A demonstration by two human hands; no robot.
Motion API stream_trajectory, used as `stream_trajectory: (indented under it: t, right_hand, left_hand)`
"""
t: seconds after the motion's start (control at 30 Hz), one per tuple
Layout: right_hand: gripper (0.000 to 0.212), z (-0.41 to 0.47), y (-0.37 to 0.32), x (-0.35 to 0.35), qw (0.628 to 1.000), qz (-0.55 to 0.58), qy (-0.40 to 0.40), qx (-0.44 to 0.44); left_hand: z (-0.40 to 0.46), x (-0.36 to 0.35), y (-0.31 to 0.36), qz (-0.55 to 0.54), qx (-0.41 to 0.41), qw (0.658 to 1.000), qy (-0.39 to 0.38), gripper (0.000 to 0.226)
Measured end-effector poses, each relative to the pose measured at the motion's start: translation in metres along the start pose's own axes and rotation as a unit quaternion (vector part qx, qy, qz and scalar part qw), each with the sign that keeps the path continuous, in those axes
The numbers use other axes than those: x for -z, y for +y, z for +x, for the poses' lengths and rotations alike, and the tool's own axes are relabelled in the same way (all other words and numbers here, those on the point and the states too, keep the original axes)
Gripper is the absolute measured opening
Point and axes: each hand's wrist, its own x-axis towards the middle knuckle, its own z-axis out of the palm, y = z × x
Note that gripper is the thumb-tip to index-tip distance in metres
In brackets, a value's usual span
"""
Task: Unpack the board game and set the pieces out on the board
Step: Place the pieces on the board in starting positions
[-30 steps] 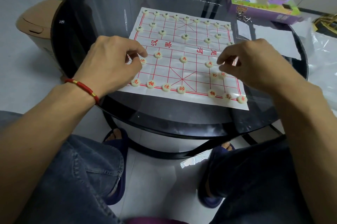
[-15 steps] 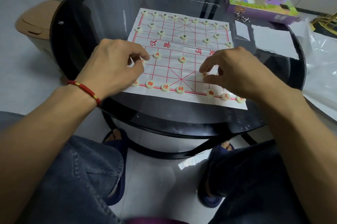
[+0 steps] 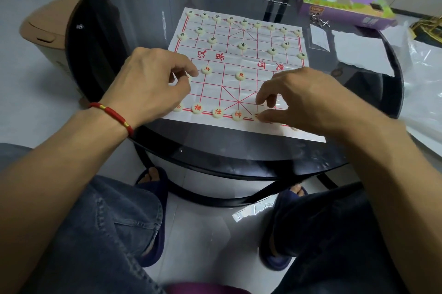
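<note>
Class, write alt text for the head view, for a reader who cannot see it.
Two hands hover over a paper board on a glass table: the left hand at its left edge, the right hand at the near row. Round pieces line both sides.

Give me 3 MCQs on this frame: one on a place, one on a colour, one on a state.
1. Where is the purple game box?
A. on the floor by the bin
B. at the table's far right, beyond the board
C. on the person's lap

2. What colour are the grid lines on the paper board?
A. red
B. blue
C. black

3. What is the right hand doing?
A. lying flat on the bare glass
B. lifting the blue case
C. fingers curled down over the board's near right part

Answers: 1 B, the box lies past the board's far right corner. 2 A, the lines and the near pieces' characters are red. 3 C, its fingertips point down at the near rows; whether it holds a piece cannot be told.
</note>
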Motion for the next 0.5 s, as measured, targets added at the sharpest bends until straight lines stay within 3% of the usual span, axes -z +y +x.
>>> stream_trajectory:
  t: [0.5]
  right_hand:
    - [0.021, 0.000, 0.006, -0.010, 1.000, 0.012, -0.010, 0.023]
  left_hand:
    - [0.004, 0.000, -0.005, 0.007, -0.001, 1.000, 0.026, 0.023]
